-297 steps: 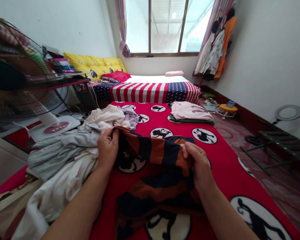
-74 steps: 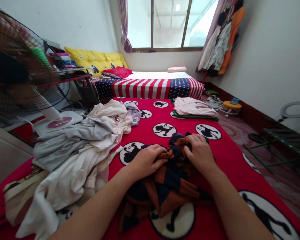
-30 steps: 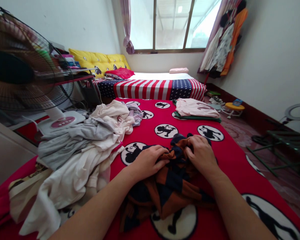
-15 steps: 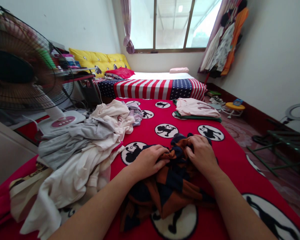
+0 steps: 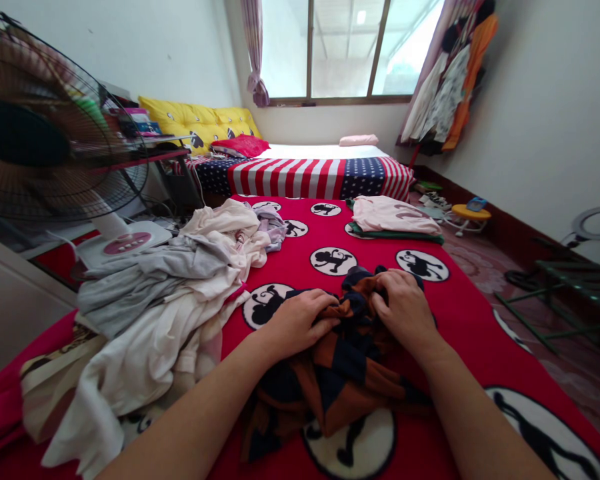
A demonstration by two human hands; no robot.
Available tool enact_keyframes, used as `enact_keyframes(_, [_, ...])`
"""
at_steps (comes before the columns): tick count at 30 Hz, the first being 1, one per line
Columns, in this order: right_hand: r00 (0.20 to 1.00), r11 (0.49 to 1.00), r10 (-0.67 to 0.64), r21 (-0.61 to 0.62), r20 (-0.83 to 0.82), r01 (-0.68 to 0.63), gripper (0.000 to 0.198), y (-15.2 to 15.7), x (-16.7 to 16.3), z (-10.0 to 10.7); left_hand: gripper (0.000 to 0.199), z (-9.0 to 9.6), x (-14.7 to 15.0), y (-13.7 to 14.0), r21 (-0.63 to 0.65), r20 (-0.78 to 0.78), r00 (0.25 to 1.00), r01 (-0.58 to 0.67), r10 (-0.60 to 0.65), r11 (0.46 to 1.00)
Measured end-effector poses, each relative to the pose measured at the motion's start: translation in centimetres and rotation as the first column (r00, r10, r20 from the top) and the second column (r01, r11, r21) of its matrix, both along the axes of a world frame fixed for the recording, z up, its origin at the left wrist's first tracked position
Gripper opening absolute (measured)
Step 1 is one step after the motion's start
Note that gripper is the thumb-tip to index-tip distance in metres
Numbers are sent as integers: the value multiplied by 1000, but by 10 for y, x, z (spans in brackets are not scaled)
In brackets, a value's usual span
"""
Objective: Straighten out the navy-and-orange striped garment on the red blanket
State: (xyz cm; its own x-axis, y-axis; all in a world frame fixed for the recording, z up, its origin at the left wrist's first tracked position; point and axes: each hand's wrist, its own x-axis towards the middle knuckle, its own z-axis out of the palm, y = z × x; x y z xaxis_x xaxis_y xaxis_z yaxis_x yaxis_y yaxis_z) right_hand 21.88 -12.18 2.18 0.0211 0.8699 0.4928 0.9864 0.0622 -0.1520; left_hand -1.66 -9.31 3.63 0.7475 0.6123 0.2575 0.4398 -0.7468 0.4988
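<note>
Both clenched on the crumpled striped garment (image 5: 340, 373) — left hand (image 5: 295, 323) and right hand (image 5: 405, 310) — atop the red blanket (image 5: 460, 327), beside heaped pale laundry (image 5: 170, 293).

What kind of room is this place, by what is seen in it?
Most likely a home bedroom: a low mattress with a stars-and-stripes cover lies under the window, clothes hang on the right wall, and a loose heap of pale laundry rests on the red monkey-print blanket.

clothes pile (image 5: 170, 300) left | folded stack (image 5: 393, 217) far right | fan (image 5: 45, 133) far left
</note>
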Motion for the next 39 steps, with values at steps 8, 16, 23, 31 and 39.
enact_keyframes(8, [1000, 1000, -12, -14, -9, 12, 3, -1, -1, 0, 23, -1, -1, 0, 0, 2, 1000, 3, -3, 1000])
enact_keyframes(16, [1000, 1000, -20, -14, -6, 20, 3, 0, -1, 1, 24, -1, -1, -1, 3, -3, 1000, 4, -4, 1000])
enact_keyframes(23, [1000, 1000, -17, -20, -4, 17, 2, -1, -2, 1, 24, -1, -1, 0, 6, -1, 1000, 0, 0, 1000])
enact_keyframes(31, [1000, 1000, -10, -8, 1, 10, 2, 0, -1, 1, 24, -2, -1, 0, 9, 3, 1000, -2, 2, 1000])
enact_keyframes(39, [1000, 1000, -7, 2, 2, 7, 3, 0, -1, 0, 24, -2, 0, 0, 12, -5, 1000, -2, 2, 1000])
